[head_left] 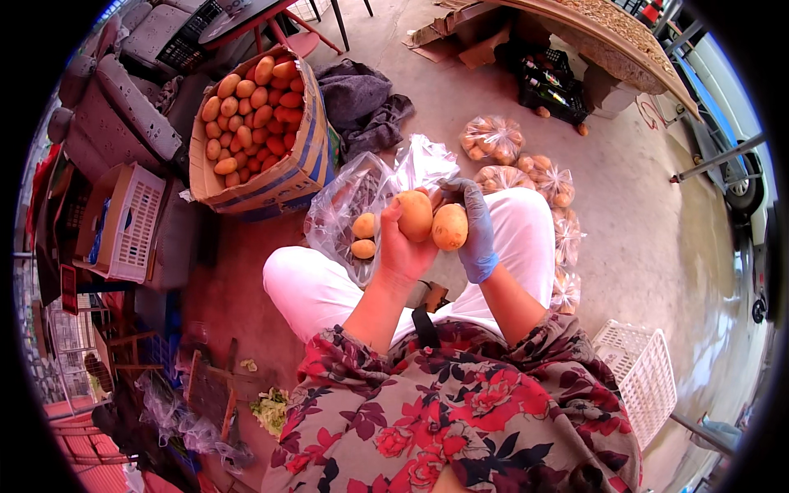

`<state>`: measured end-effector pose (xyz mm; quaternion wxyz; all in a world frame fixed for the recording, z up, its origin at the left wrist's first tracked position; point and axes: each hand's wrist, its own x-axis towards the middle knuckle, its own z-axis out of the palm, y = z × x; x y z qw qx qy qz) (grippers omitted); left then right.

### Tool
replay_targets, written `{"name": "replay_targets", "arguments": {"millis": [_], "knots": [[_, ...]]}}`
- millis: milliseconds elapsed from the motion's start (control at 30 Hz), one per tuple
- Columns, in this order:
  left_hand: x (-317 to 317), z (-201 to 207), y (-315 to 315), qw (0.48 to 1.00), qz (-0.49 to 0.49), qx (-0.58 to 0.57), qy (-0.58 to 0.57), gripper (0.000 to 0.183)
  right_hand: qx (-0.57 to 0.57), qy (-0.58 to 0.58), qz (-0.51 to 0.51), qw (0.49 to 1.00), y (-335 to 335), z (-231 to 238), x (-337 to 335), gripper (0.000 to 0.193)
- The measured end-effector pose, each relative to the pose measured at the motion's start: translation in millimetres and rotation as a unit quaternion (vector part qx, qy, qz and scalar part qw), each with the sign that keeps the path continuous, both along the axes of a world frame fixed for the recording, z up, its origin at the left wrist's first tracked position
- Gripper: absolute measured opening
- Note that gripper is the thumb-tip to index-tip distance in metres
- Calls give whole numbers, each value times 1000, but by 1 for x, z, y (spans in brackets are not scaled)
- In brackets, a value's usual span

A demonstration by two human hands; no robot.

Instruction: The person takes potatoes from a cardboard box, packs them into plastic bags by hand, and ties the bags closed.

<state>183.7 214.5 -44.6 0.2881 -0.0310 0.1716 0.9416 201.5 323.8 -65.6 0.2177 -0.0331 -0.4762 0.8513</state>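
My bare left hand (403, 251) is closed around a large potato (414, 215). Beside it, my right hand (478, 234), in a blue-grey glove, grips another potato (449, 227) with a few dark specks. The two potatoes are side by side above my lap, touching or nearly so. Just left of my hands a clear plastic bag (325, 215) lies open with two potatoes (363, 236) showing in it. White crumpled plastic bags (425, 163) lie beyond my hands.
A tall cardboard box (283, 187) full of potatoes stands at the far left, beside a dark cloth (355, 94). Filled, tied potato bags (491, 140) line my right side. A white basket (637, 374) is near right; a black crate (552, 86) sits farther off.
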Motion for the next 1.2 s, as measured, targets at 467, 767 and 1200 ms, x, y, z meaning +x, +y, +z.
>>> {"name": "replay_targets", "arguments": {"millis": [467, 767, 1200], "knots": [[8, 0, -30, 995, -34, 52, -74, 50, 144, -35, 6, 989, 23, 27, 16, 18], [-3, 12, -30, 994, 32, 12, -107, 46, 583, 97, -64, 804, 15, 33, 28, 34], [-4, 8, -23, 994, 54, -20, -98, 43, 548, 98, -87, 826, 10, 34, 24, 31]]}}
